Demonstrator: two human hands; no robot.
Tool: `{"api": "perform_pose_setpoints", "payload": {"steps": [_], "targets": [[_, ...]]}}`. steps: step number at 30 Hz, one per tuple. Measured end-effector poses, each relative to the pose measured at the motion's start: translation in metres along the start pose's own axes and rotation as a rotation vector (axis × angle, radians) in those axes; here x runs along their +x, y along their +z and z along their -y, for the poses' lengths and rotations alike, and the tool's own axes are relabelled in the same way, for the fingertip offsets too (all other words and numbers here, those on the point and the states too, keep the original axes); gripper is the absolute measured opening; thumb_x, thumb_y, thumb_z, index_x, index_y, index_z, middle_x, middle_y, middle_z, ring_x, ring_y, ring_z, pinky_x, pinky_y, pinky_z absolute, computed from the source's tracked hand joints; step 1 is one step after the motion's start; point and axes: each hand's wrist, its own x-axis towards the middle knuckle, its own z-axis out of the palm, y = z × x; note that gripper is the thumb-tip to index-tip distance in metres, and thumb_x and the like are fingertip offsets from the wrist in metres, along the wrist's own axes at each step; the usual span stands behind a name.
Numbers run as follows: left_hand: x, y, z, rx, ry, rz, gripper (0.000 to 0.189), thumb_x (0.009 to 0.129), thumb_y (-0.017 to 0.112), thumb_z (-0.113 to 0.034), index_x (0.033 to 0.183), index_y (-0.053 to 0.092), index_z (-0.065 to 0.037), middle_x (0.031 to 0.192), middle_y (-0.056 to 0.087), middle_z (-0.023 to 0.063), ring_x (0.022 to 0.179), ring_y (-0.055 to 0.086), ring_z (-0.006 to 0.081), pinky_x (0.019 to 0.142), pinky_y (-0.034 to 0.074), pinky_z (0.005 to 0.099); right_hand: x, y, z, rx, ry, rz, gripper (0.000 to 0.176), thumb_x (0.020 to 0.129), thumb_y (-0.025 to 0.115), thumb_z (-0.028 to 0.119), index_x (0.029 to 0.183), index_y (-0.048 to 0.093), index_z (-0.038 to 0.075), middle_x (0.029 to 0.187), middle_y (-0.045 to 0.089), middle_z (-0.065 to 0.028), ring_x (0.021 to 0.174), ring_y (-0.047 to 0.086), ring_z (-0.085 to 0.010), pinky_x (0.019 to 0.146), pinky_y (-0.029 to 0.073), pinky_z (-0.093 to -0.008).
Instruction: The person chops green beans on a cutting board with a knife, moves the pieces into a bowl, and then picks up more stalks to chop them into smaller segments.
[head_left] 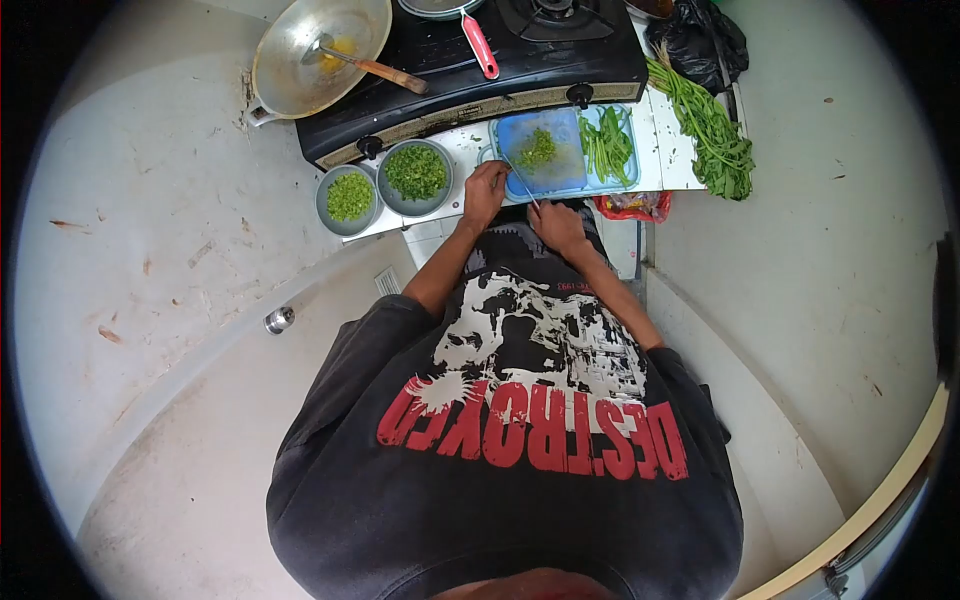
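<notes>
White-tiled counter (462, 150) runs along the top of the view, with a black gas stove (520, 70) behind it at 12 o'clock. A person in a dark printed T-shirt leans over it.

Chopping looks to be the step in hand. The blue cutting board (570, 172) lies in a pale blue tray (634, 165), with a small heap of chopped greens (540, 150) near the board's middle. The right hand (558, 225) is curled around the handle of a knife (522, 183), whose thin blade slants up towards 11 o'clock and reaches the board's near edge. The left hand (485, 190) rests at the board's near left corner with its fingers bent. Whether they pinch anything cannot be told.

The heap lies just beyond the knife tip, at about 1 o'clock from the left hand, and touches neither hand. A further cut would call for the blade to be lifted onto the board and the left fingers kept clear of its edge.

Uncut green stalks (608, 145) lie in the tray at 3 o'clock from the board. A long leafy bunch (712, 128) lies farther right. At 9 o'clock from the left hand, two metal bowls sit side by side holding chopped greens, the larger bowl (380, 182) and the smaller bowl (321, 206). A wok (295, 75) with a spatula (378, 69) sits at 11 o'clock.
</notes>
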Motion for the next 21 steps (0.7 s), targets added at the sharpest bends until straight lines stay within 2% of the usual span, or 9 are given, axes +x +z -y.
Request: {"api": "perform_pose_setpoints", "payload": {"steps": [8,11,14,21], "targets": [[-0.003,0.001,0.000,-0.002,-0.035,0.001,0.011,0.086,0.062,0.003,0.096,0.067,0.001,0.098,0.069,0.0163,0.089,0.068,0.0359,0.078,0.053,0.0402,0.012,-0.003,0.015,0.033,0.058,-0.003,0.044,0.098,0.051,0.039,0.085,0.069,0.000,0.080,0.069,-0.0256,0.078,0.070,-0.0428,0.075,0.056,-0.0514],[-0.005,0.006,0.006,-0.021,-0.068,-0.021,0.010,0.086,0.064,0.002,0.096,0.068,0.001,0.097,0.070,0.0162,0.087,0.069,0.0347,0.076,0.054,0.0398,0.023,0.009,0.011,0.028,0.016,-0.075,0.044,0.097,0.052,0.039,0.085,0.069,0.000,0.079,0.069,-0.0252,0.078,0.070,-0.0431,0.075,0.056,-0.0521],[-0.004,0.007,0.009,-0.022,-0.096,-0.023,0.010,0.088,0.067,-0.002,0.097,0.069,0.002,0.097,0.072,0.0159,0.088,0.073,0.0273,0.077,0.057,0.0353,0.011,0.006,0.007,0.009,-0.015,-0.077,0.044,0.097,0.052,0.040,0.086,0.068,0.000,0.076,0.068,-0.0253,0.075,0.069,-0.0438,0.073,0.056,-0.0531],[-0.001,0.003,-0.002,-0.003,-0.158,-0.017,0.012,0.087,0.068,-0.003,0.097,0.072,0.001,0.096,0.073,0.0162,0.090,0.073,0.0283,0.078,0.057,0.0354,-0.010,0.005,0.000,0.020,0.020,-0.067,0.046,0.098,0.050,0.040,0.087,0.068,-0.001,0.075,0.068,-0.0258,0.073,0.068,-0.0450,0.069,0.056,-0.0528]]}}
